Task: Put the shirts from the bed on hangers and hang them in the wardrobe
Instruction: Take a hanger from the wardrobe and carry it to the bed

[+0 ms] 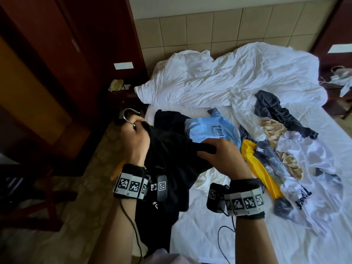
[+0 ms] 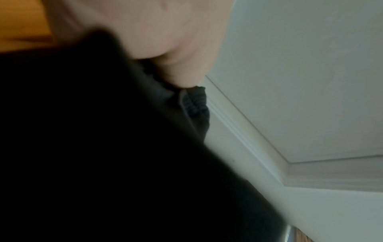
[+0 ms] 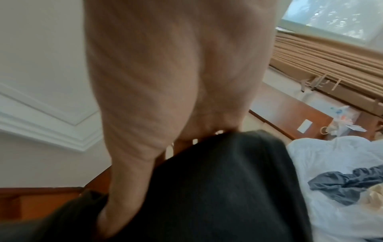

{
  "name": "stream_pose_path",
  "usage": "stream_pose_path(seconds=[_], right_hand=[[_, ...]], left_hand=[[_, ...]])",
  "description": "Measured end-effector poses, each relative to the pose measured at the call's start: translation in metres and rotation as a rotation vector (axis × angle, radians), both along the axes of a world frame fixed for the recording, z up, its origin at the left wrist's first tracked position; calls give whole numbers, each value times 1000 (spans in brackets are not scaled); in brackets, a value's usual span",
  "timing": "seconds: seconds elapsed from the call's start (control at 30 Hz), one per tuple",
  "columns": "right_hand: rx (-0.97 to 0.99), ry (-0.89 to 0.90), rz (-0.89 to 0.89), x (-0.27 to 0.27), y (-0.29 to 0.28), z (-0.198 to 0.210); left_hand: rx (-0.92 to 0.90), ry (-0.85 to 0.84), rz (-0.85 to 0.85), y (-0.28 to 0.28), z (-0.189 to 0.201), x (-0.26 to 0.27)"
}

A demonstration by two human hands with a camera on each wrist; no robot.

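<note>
A black shirt (image 1: 171,168) hangs between my two hands over the near left edge of the bed (image 1: 247,235). My left hand (image 1: 136,138) grips the shirt's collar together with a hanger, whose metal hook (image 1: 128,114) sticks up above the fist. My right hand (image 1: 219,155) clutches a fold of the same black shirt (image 3: 228,188) at its shoulder. The left wrist view shows the palm over dark cloth (image 2: 103,147). On the bed lie a light blue shirt (image 1: 211,130), a yellow garment (image 1: 261,168), a dark grey shirt (image 1: 276,111) and a white printed shirt (image 1: 308,197).
The dark wooden wardrobe (image 1: 47,73) stands at left, beside a nightstand with a telephone (image 1: 115,85). A crumpled white duvet (image 1: 228,77) covers the head of the bed. A dark chair (image 1: 38,202) stands on the carpet at lower left. A second nightstand (image 1: 341,82) at right holds clutter.
</note>
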State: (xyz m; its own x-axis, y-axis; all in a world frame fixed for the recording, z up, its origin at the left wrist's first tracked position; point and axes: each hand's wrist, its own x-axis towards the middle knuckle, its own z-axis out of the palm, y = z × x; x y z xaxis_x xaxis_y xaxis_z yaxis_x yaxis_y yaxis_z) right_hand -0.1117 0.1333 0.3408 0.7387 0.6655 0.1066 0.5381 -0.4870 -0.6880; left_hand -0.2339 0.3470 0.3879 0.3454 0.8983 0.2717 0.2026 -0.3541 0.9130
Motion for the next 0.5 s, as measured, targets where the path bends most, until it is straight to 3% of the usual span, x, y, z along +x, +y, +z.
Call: stream_pose_path(seconds=[0.23,0.5], right_hand=[[73,-37,149,-30,37,15],[282,151,172,-32,37,24]], left_hand=[[144,58,-233,-41,-6,20],[193,107,-568,-53,3,16]])
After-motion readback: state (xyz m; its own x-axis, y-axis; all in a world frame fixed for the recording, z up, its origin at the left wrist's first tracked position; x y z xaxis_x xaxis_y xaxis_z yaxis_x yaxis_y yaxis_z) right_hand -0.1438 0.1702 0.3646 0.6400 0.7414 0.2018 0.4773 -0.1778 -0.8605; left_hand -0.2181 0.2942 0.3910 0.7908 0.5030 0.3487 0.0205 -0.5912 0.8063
